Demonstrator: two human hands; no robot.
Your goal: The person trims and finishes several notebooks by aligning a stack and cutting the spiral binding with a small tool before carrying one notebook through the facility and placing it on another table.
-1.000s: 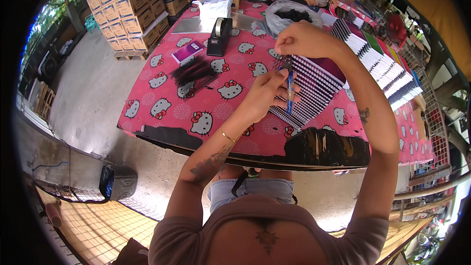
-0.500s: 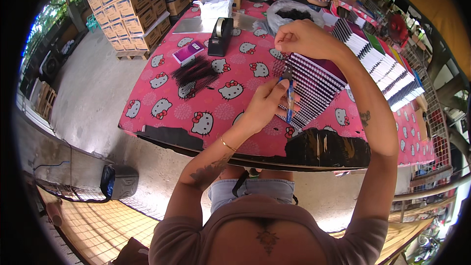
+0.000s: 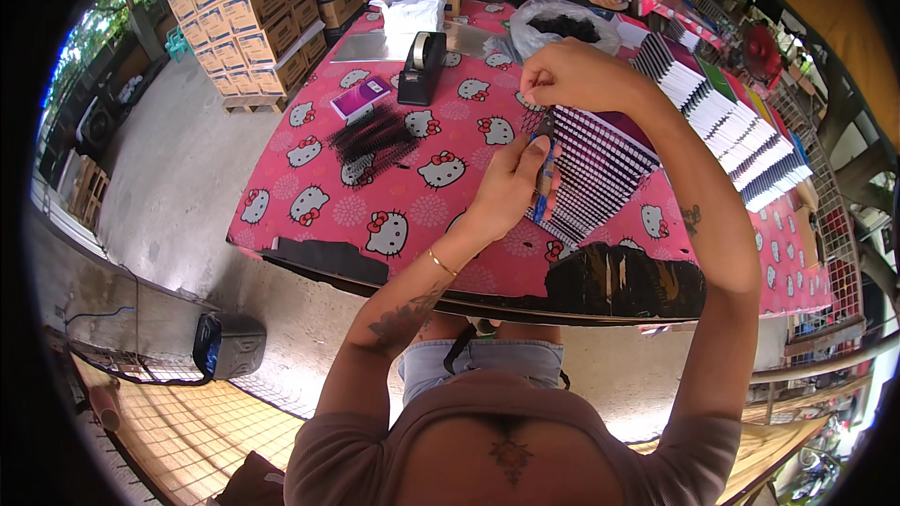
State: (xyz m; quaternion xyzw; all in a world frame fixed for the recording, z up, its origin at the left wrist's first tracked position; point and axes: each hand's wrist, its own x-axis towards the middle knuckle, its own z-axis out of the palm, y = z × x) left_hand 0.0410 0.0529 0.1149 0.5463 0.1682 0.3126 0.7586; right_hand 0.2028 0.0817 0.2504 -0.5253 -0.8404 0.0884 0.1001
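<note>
The left hand (image 3: 512, 184) is closed around a blue-handled, dark-headed pliers-like tool (image 3: 541, 206), held at the left side of a fanned stack of black-spiral-bound, white-paged books (image 3: 605, 169) on the pink, cat-face-patterned table (image 3: 422, 248). Just beyond the tool's head, the right hand (image 3: 561, 78) has curled fingers; whether they grip anything cannot be told.

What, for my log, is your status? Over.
Left hand grips blue-handled metal pliers. Right hand near pliers' tip, hold unclear. Fanned black-coiled white books alongside; loose black coils apart.
</note>
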